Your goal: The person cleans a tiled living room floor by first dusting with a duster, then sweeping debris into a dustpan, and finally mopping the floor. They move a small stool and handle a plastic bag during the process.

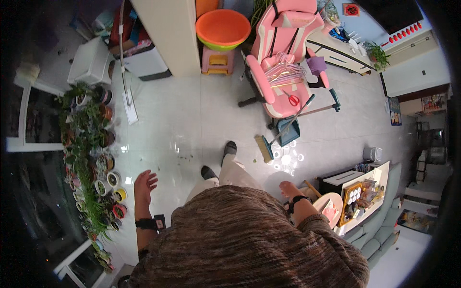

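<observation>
My left hand (146, 185) hangs over the tiled floor with nothing in it, its fingers apart and loosely bent. The row of potted plants (108, 162) stands beyond it on the left. On the other side, my right hand (289, 190) is also empty, its fingers loosely curled, near a round wooden stool (333, 201) with a printed item on top. Ahead, a broom (265, 148) rests across a teal long-handled dustpan (289, 132). Both lean by a pink gaming chair (288, 86). Red-handled scissors (293, 100) and several clothes hangers (286, 73) lie on its seat.
A flat mop (129, 108) stands upright at the left. An orange basin (223, 27) sits on a pink plastic stool (217, 61) beside a pillar. To the right are a coffee table (382, 176) with a tray and a grey-green sofa (378, 241). Small debris (185, 157) dots the floor.
</observation>
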`<state>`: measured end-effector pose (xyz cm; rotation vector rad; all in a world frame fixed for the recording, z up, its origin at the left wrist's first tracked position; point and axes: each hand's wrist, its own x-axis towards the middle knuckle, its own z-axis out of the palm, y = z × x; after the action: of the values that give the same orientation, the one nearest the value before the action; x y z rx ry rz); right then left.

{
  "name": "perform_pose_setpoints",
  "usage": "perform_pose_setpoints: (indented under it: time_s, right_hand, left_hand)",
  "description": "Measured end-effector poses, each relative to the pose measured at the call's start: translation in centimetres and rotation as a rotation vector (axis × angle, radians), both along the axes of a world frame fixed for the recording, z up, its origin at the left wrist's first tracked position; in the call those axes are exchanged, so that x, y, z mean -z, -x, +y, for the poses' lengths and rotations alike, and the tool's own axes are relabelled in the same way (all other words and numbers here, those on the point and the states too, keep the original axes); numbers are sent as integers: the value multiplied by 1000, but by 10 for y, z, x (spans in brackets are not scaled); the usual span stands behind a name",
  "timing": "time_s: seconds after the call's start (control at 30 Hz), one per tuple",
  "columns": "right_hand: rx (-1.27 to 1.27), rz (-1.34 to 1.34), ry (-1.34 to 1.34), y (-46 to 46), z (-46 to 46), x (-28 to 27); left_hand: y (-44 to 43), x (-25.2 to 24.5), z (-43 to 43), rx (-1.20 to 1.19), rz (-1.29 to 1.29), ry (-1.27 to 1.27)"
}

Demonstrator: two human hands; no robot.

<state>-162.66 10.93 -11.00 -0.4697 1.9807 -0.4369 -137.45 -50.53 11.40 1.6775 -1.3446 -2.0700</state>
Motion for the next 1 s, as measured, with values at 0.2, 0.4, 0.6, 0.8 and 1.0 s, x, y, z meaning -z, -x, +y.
perform_pose_setpoints:
  time_s: [0.2, 0.4, 0.6, 0.8, 1.0]
  right_hand:
    - [917, -252, 24, 120, -94, -50]
    - [888, -180, 17, 157, -130, -76]
    - [1245, -386, 211, 114, -76, -32]
    - [1323, -243, 102, 62, -74, -53]
    - [1392, -368, 40, 51, -84, -89]
  left_hand:
    - [68, -7, -2, 59, 1, -19]
    - [135, -10, -7, 169, -69, -22]
    - [219, -9, -47, 365, -129, -29]
    - [317, -4, -78, 566, -32, 36]
    - [360, 12, -79, 806, -108, -32]
